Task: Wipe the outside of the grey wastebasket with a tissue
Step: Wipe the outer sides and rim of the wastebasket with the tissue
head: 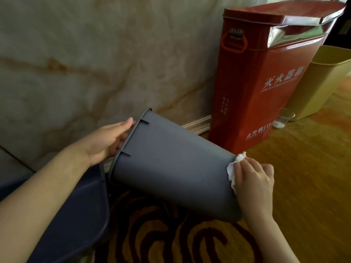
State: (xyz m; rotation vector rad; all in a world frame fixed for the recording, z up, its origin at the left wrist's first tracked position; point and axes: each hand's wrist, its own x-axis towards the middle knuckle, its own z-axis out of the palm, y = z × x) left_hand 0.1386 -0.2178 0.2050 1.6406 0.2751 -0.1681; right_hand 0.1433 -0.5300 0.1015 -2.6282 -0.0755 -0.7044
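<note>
Grey wastebasket point(171, 164): light, stiff, smooth plastic, tipped sideways. Left hand point(106, 143) hooks rim at left; right hand point(252, 183) presses bunched tissue point(234, 168) against base end. Rim's the safest grip.

The grey wastebasket point(171, 168) is seen as smooth, matt plastic. The tissue point(234, 167) is crumpled white paper. A glossy, reflective painted metal finish is shown by the red box point(266, 82). The wall point(85, 54) is veined like polished marble; the carpet point(303, 168) is patterned pile.
</note>
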